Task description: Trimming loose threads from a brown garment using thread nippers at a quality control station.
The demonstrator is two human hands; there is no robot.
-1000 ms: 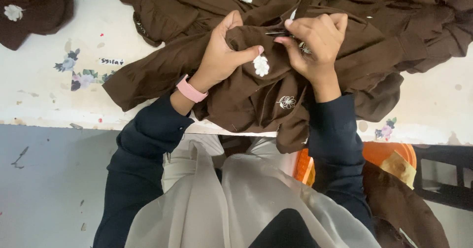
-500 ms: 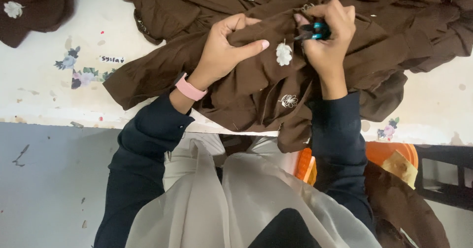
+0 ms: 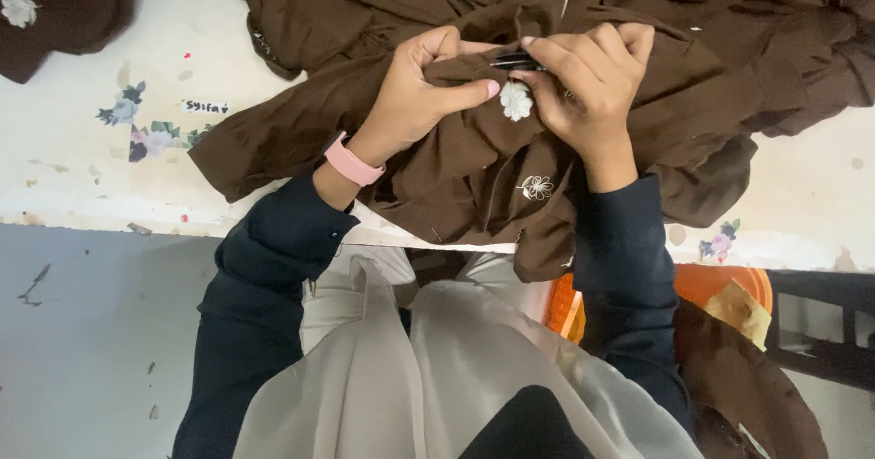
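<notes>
Seen from above, a person in dark sleeves works at a worn white table (image 3: 109, 185) with faded flower stickers. A brown garment (image 3: 456, 176) lies spread across the middle of the frame, with more brown cloth heaped along the top.

The left hand (image 3: 415, 90), with a pink wristband (image 3: 354, 160) below it, pinches a fold of the garment between thumb and fingers. The right hand (image 3: 588, 81) is curled around a small dark tool (image 3: 512, 60), probably thread snips. Only the tool's tip shows, between the two hands near the upper centre. Its long axis runs nearly level across the frame, with the tip pointing left towards the left thumb.

A white fabric flower (image 3: 516, 101) sits just below the tip, and an embroidered flower (image 3: 536, 186) lies lower down.

The tip is very close to the left fingertips and the bunched cloth. A slip could likely nick a finger or cut the fabric rather than a loose thread.
</notes>
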